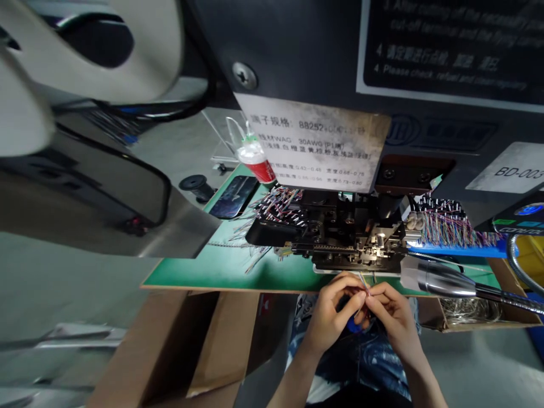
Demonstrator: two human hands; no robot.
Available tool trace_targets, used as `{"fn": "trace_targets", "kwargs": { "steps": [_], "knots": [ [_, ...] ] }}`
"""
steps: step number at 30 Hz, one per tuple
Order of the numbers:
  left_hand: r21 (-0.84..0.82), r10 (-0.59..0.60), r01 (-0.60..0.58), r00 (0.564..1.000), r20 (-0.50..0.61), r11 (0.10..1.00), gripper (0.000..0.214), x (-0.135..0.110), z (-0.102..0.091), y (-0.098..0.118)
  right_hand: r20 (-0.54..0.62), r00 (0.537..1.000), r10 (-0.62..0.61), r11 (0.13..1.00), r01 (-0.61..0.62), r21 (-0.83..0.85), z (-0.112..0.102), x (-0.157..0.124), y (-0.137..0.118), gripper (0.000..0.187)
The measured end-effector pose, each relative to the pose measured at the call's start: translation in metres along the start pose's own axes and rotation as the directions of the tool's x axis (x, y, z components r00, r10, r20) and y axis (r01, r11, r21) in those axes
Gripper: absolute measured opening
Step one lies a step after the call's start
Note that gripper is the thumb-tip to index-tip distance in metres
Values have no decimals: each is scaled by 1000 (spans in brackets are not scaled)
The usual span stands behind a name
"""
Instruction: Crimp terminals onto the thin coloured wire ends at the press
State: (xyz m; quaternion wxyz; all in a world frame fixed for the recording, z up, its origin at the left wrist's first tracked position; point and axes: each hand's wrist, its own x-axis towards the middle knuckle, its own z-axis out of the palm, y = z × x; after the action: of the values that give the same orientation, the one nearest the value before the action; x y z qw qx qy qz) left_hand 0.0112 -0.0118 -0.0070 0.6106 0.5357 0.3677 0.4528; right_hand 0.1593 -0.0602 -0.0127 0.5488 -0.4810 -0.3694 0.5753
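Thin coloured wires (pixel 364 280) stick up between my hands, just in front of the terminal crimping machine (pixel 374 249). My left hand (pixel 340 306) pinches them with thumb and fingertips. My right hand (pixel 389 311) meets it there, thumb and forefinger closed on the same wires. The fingers hide the lower part of the wires. A strip of terminals (pixel 229 245) runs in from the left toward the machine's lit crimping head.
Bundles of wires lie left (pixel 278 204) and right (pixel 446 224) of the machine. A phone (pixel 234 196) and red cup (pixel 259 164) stand on the green table (pixel 178 273). A metal lamp (pixel 446 279) juts in at right. Cardboard boxes (pixel 225 340) sit below.
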Motion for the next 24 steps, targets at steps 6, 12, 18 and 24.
{"fn": "trace_targets", "kwargs": {
  "steps": [6,12,18,24],
  "knots": [
    [-289,-158,173,985,73,942,30,2,2,-2,14,1000,19,999,-18,-30,-1,-1,0,39],
    [-365,-244,223,970,-11,904,26,0,9,2,-42,999,-24,1000,23,-21,3,-5,4,34],
    [-375,-248,197,964,-92,906,23,-2,16,4,-68,997,-31,999,31,6,6,-8,8,31],
    [-353,-223,152,960,-169,923,22,-3,14,10,-48,997,-65,995,60,-83,2,-11,9,30]
  ]
}}
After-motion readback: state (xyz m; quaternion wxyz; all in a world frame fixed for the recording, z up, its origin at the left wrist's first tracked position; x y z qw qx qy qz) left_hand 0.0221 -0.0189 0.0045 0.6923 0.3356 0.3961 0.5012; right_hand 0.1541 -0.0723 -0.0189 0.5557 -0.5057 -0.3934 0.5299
